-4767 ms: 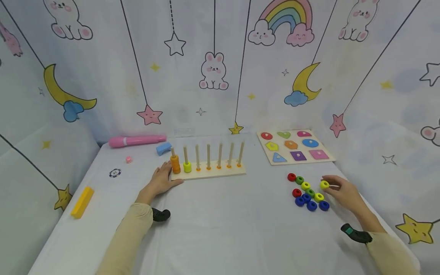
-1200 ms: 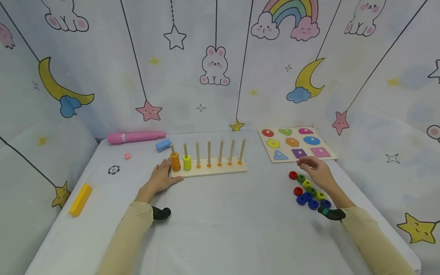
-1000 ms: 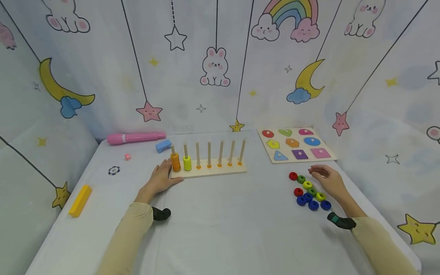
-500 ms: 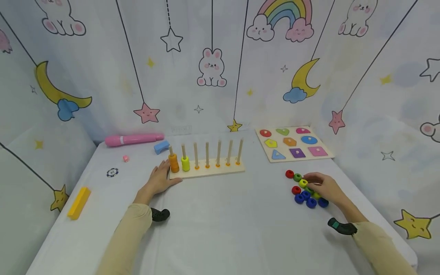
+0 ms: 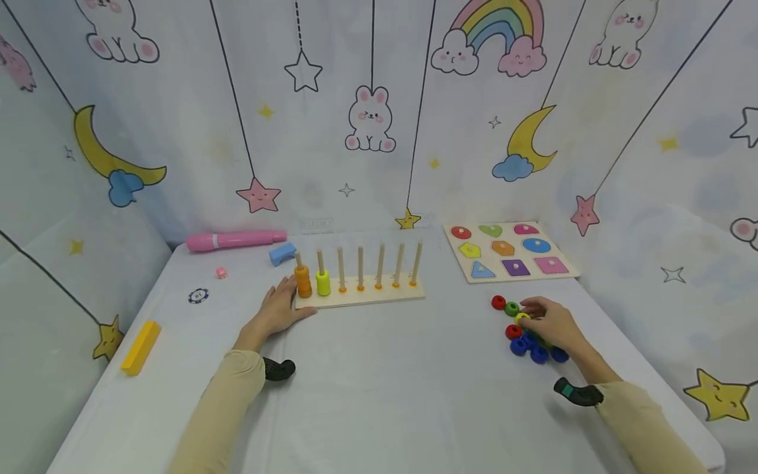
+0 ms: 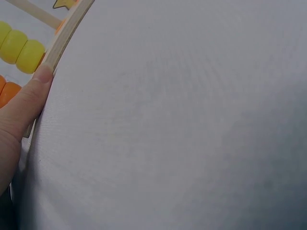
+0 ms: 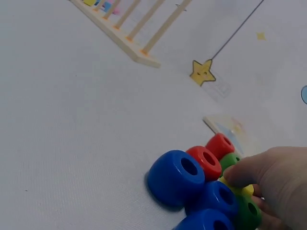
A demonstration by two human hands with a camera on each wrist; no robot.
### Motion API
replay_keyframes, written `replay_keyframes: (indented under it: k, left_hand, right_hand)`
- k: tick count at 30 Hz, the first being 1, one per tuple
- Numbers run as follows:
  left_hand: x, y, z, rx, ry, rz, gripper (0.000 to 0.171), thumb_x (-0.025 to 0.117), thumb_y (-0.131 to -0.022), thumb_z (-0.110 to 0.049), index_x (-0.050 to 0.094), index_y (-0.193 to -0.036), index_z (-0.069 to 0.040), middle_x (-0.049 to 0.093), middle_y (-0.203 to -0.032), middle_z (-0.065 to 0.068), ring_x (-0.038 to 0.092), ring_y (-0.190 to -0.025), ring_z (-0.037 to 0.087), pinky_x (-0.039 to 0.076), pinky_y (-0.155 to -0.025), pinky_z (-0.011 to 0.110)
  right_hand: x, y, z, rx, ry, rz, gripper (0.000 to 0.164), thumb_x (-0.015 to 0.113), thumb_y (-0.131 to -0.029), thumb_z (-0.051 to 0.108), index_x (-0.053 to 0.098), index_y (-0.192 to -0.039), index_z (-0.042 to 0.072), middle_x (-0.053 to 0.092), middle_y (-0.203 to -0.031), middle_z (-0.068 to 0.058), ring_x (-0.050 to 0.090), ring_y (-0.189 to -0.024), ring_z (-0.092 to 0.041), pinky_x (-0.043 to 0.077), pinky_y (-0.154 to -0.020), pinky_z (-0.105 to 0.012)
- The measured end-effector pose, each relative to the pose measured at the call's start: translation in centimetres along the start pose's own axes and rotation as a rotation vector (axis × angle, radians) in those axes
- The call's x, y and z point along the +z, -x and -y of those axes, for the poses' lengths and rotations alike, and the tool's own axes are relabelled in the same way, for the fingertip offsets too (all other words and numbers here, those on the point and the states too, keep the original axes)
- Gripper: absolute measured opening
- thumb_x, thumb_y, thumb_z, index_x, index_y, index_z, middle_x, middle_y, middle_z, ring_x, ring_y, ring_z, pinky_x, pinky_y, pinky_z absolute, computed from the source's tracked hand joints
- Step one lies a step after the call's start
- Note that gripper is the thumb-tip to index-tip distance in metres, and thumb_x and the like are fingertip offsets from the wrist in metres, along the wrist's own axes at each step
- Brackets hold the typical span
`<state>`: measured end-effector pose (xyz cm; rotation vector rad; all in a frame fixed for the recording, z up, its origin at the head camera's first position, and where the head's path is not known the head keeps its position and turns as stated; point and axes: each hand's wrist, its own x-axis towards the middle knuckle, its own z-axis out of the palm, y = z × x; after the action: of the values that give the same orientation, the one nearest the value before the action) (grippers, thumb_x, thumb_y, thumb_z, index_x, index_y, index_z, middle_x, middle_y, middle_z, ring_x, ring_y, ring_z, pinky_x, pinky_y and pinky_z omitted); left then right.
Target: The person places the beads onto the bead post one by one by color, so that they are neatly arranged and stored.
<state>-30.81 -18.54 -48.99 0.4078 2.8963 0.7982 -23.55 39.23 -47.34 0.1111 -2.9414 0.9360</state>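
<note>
A wooden peg board stands at the middle back of the table. Orange beads fill its leftmost peg most of the way, and yellow beads sit on the second; the other pegs carry no stack. My left hand holds the board's left end, thumb against the front edge, other fingers largely hidden. On the right, my right hand pinches a yellow bead within a cluster of loose beads. Red beads, green beads and blue beads lie around it, some covered by the hand.
Behind the loose beads lies a shape puzzle board. At the left are a pink microphone-shaped toy, a blue arched block, a small pink piece, a round chip and a yellow bar.
The yellow stack on the second peg has grown. My right hand came back over the loose beads and took hold of another yellow one. The left hand stays at the board.
</note>
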Motion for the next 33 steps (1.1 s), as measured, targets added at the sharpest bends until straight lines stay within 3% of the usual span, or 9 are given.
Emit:
replay_keyframes:
  k: [5,10,16,24,30,33]
  left_hand:
    - [-0.1,0.1,0.0,-0.001,-0.001,-0.012,0.094,0.066,-0.085,-0.046,0.019,-0.147,0.007,0.017,-0.152,0.025,0.008,-0.141,0.038,0.000,-0.113,0.053]
    - [0.2,0.0,0.2,0.001,0.000,-0.015,0.094,0.066,-0.085,-0.048,0.020,-0.147,0.005,0.018,-0.152,0.024,0.009,-0.141,0.037,0.001,-0.114,0.053]
    - [0.3,-0.1,0.4,0.006,-0.004,-0.034,0.094,0.066,-0.084,-0.049,0.021,-0.147,0.005,0.018,-0.152,0.024,0.009,-0.141,0.037,0.001,-0.114,0.053]
    - [0.5,0.2,0.6,-0.004,-0.003,-0.027,0.095,0.066,-0.084,-0.049,0.021,-0.146,0.006,0.017,-0.152,0.025,0.009,-0.141,0.037,0.001,-0.114,0.052]
    - [0.2,0.1,0.4,-0.017,-0.010,0.000,0.096,0.064,-0.086,-0.048,0.017,-0.147,0.008,0.014,-0.153,0.026,0.006,-0.142,0.037,-0.001,-0.114,0.051]
    - [0.0,-0.2,0.3,-0.015,-0.015,0.002,0.096,0.064,-0.086,-0.049,0.016,-0.147,0.007,0.013,-0.153,0.026,0.006,-0.142,0.037,-0.001,-0.114,0.051]
  right_hand:
    - [-0.3,0.3,-0.2,0.012,0.021,-0.028,0.050,0.068,-0.088,0.032,0.055,-0.122,-0.003,0.066,-0.104,-0.020,0.062,-0.095,-0.035,0.054,-0.079,-0.044]
    - [-1.1,0.6,-0.3,0.023,-0.035,-0.096,0.055,0.067,-0.087,0.037,0.053,-0.125,-0.001,0.066,-0.108,-0.020,0.061,-0.099,-0.035,0.056,-0.075,-0.037]
    - [-0.5,-1.2,1.8,-0.074,-0.131,-0.194,0.049,0.069,-0.087,0.033,0.055,-0.124,0.004,0.068,-0.105,-0.013,0.064,-0.096,-0.026,0.055,-0.071,-0.020]
    - [0.1,-4.9,9.3,-0.262,-0.267,-0.157,0.047,0.069,-0.087,0.015,0.051,-0.128,0.003,0.065,-0.111,-0.018,0.063,-0.102,-0.033,0.049,-0.076,-0.010]
    - [-0.1,-6.6,17.7,-0.431,-0.319,-0.154,0.043,0.068,-0.084,-0.002,0.052,-0.124,-0.004,0.064,-0.110,-0.024,0.064,-0.100,-0.036,0.052,-0.084,-0.024]
    - [0.3,-7.7,20.4,-0.485,-0.346,-0.139,0.042,0.066,-0.085,-0.003,0.052,-0.125,-0.004,0.064,-0.112,-0.024,0.063,-0.101,-0.035,0.052,-0.087,-0.031]
